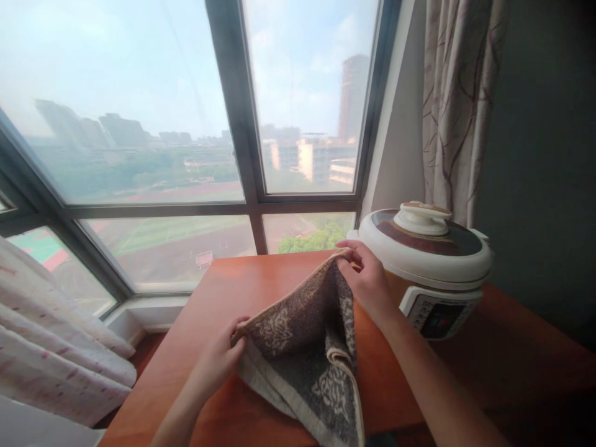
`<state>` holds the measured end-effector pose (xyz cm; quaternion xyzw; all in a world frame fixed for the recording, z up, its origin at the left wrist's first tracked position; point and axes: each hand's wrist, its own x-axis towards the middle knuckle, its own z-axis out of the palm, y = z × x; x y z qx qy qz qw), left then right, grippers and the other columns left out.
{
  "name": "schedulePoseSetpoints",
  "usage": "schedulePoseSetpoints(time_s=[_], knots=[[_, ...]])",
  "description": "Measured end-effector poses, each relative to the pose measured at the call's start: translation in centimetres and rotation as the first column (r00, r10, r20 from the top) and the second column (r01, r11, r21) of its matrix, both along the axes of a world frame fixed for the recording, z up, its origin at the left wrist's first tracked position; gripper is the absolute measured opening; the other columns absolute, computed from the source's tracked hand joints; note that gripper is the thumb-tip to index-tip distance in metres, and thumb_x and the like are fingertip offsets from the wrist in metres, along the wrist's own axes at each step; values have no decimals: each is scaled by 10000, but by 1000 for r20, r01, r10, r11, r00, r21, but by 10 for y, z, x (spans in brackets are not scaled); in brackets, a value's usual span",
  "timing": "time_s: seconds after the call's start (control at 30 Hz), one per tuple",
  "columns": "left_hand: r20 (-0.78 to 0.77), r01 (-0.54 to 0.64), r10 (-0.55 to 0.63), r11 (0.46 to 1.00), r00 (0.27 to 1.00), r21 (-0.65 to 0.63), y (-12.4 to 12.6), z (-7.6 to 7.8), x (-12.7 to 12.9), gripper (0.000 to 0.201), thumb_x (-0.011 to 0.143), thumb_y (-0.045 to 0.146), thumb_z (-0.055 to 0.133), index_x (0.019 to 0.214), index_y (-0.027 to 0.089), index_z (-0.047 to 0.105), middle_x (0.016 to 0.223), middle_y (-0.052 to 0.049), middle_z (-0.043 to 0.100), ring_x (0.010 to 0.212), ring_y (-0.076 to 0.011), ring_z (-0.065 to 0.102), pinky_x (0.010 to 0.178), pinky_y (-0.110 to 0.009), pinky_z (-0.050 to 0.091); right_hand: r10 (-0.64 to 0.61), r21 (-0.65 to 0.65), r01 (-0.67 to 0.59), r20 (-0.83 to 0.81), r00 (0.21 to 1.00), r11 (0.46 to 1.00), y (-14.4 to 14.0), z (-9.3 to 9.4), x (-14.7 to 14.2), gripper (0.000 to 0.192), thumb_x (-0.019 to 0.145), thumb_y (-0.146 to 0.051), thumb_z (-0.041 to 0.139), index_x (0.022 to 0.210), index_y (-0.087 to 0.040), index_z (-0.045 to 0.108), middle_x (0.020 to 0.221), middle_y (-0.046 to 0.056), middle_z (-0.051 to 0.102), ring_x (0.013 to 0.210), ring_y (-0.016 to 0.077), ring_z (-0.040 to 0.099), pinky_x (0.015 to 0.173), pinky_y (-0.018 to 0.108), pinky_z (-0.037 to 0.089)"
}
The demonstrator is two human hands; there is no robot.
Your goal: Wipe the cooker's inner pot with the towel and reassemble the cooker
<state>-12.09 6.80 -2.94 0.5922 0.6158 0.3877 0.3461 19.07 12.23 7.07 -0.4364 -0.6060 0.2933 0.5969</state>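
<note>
A brown-grey towel (298, 323) with pale floral patterns is stretched between my two hands above the wooden table. My left hand (228, 351) pinches its left corner, thumb in front. My right hand (363, 267) grips the upper right corner, higher up and close to the pressure cooker. Between them the top edge runs slanting upward to the right. The lower part hangs in folds, and one rolled edge shows near the middle. Its bottom end reaches the table's near side.
A white electric pressure cooker (421, 267) with a dark lid and front panel stands on the reddish wooden table (233, 279), right of my right hand. Large windows (298, 99) rise behind the table. Patterned curtains hang at the left (56, 354) and right (456, 105).
</note>
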Motion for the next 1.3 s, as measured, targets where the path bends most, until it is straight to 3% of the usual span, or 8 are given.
schedulePoseSetpoints(time_s=[0.2, 0.3, 0.47, 0.77, 0.87, 1.0, 1.17, 1.3], knots=[[-131, 156, -117, 926, 984, 345, 0, 11, 50, 715, 809, 280, 615, 1488, 212, 399, 1536, -128, 459, 1426, -274, 411, 1168, -447, 331, 479, -98, -470, 250, 841, 877, -6, -25, -52, 424, 846, -215, 592, 1269, -229, 631, 820, -16, 710, 719, 138, 655, 700, 251, 527], [-36, 212, -212, 919, 977, 333, 7, 20, 68, 645, 825, 259, 608, 1452, 208, 464, 1330, -110, 658, 1151, -247, 652, 985, -375, 506, 634, -174, -611, 148, 759, 772, -13, -38, -60, 530, 839, -207, 605, 1364, -255, 554, 984, -1, 753, 884, 173, 707, 840, 316, 549], [-114, 112, -87, 964, 990, 240, 25, 24, 59, 231, 828, 363, 632, 892, 200, 783, 832, -38, 784, 758, -215, 694, 708, -272, 513, 394, -253, -333, 255, 883, 908, -28, -58, -31, 325, 854, -263, 612, 1171, -200, 643, 933, 38, 730, 853, 190, 684, 790, 324, 541], [-167, 42, 8, 955, 986, 293, 44, 35, 40, 280, 810, 439, 654, 852, 202, 797, 779, -17, 780, 718, -208, 692, 649, -258, 497, 37, -106, 57, 723, 690, 993, -78, -128, 13, 264, 792, -84, 515, 944, -221, 681, 915, 40, 674, 868, 213, 646, 776, 310, 464], [-135, 37, 22, 907, 991, 420, 56, 67, 43, 265, 807, 431, 668, 840, 202, 797, 791, -13, 786, 733, -194, 699, 661, -246, 506, -207, 110, 180, 647, 734, 978, -53, -106, 30, 234, 829, -103, 493, 919, -204, 685, 875, 38, 687, 804, 197, 653, 757, 297, 473], [-111, -72, 169, 808, 979, 585, 76, 116, 43, 248, 808, 417, 678, 880, 215, 803, 811, 2, 793, 767, -186, 705, 677, -239, 507, -525, 497, 258, 532, 664, 829, -20, -47, 44, 239, 881, -125, 485, 973, -185, 698, 939, 63, 722, 847, 211, 667, 797, 307, 478], [-74, -212, 372, 670, 925, 712, 84, 163, 25, 296, 814, 441, 689, 969, 215, 803, 816, 15, 789, 731, -152, 674, 669, -225, 476, -685, 672, 296, 434, 585, 679, -7, 20, 48, 233, 977, -338, 551, 954, -170, 711, 863, 65, 730, 765, 204, 667, 738, 298, 468], [-89, -226, 426, 632, 900, 741, 75, 187, 5, 342, 800, 461, 718, 951, 165, 798, 697, 33, 740, 617, -101, 570, 584, -200, 407, -681, 713, 244, 423, 597, 657, -2, 54, 52, 284, 988, -401, 543, 906, -183, 706, 842, 52, 729, 763, 197, 666, 735, 296, 462]])
